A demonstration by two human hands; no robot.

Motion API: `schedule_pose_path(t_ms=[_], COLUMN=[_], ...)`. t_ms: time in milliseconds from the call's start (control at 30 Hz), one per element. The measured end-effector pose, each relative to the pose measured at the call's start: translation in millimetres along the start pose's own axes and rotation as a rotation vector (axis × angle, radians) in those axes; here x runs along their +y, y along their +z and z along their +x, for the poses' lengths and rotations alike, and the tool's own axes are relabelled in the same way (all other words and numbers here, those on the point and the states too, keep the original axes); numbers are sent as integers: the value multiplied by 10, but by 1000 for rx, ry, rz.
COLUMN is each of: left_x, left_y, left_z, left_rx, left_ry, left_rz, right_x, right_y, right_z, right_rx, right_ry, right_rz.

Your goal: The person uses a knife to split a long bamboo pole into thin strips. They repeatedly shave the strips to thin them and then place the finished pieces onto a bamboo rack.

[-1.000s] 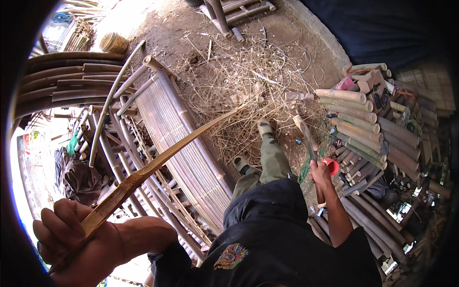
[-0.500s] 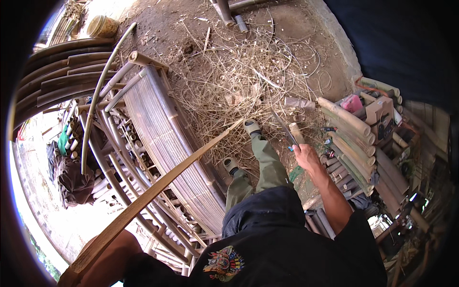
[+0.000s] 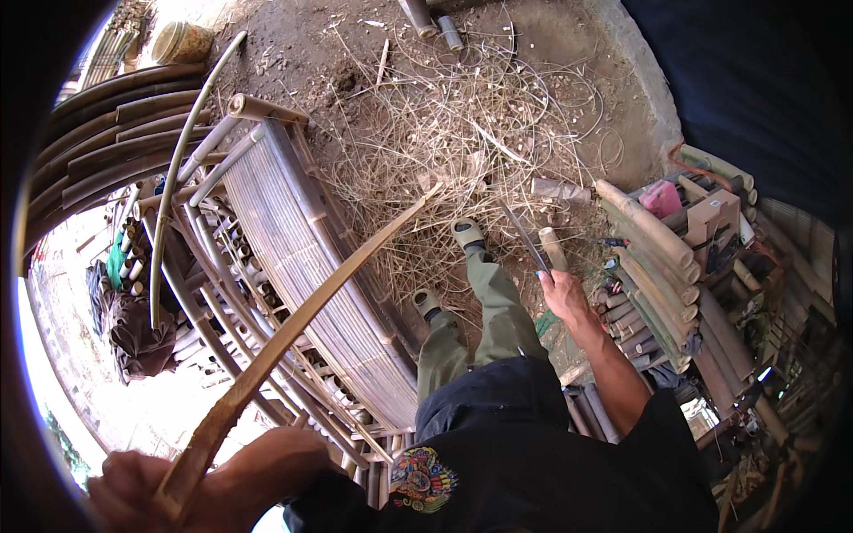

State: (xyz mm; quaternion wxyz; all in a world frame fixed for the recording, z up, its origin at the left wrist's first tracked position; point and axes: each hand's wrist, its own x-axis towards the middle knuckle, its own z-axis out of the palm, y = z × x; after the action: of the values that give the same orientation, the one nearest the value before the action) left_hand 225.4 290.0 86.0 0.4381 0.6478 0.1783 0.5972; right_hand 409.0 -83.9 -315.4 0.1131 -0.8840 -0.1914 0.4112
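My left hand is at the lower left, closed around the thick end of a long split bamboo strip. The strip slants up and away to the right, its thin far end above the littered ground in front of my shoes. My right hand grips a knife by its handle, right of my legs. The long dark knife blade points forward and a little left, apart from the strip. A short bamboo piece lies just beyond that hand.
A slatted bamboo bench stands left of my legs. Thin shavings cover the ground ahead. Stacked bamboo poles with a cardboard box lie to the right. A curved pole leans at the left, near a bucket.
My left hand has come further into view, moving forward and right, and the strip's far end has risen slightly in the picture. My right hand with the knife has barely shifted.
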Motion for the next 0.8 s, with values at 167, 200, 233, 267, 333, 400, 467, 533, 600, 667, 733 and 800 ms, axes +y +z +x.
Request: schedule_pose_path(t_ms=[167,200,233,267,333,400,467,533,600,667,733,800], left_x=[-932,-1233,-1434,-1613,-1857,-2040,-2037,-2040,-2125,-2156,-2218,-2219], left_y=[205,251,247,217,198,220,274,381,434,336,277,301], left_z=[-1018,-1172,-1338,-1505,-1743,-1862,-1847,-1768,-1737,-1716,-1729,-1762], left_rx=[60,26,16,-14,-49,-9,68,125,130,95,87,89], left_ry=[24,0,-18,-51,-88,-67,-63,-36,19,-2,5,26], left_rz=[-110,-106,-75,-51,-21,-91,-115,2,-10,-26,-40,-73], right_x=[-428,-495,-636,-814,-1045,-1155,-1253,-1163,-1071,-1052,-1062,-1131], right_y=[286,410,456,461,578,817,1199,1563,1690,1745,1751,1721], right_z=[346,476,627,789,1150,1435,1745,2036,2257,2341,2299,2196], right_rx=[126,191,60,-69,-174,-132,121,191,-40,106,-9,-126], right_ry=[-438,-479,-421,-359,-396,-578,-867,-972,-626,-741,-693,-639], right_rz=[164,134,95,59,-23,-96,51,105,-173,-15,43,22])
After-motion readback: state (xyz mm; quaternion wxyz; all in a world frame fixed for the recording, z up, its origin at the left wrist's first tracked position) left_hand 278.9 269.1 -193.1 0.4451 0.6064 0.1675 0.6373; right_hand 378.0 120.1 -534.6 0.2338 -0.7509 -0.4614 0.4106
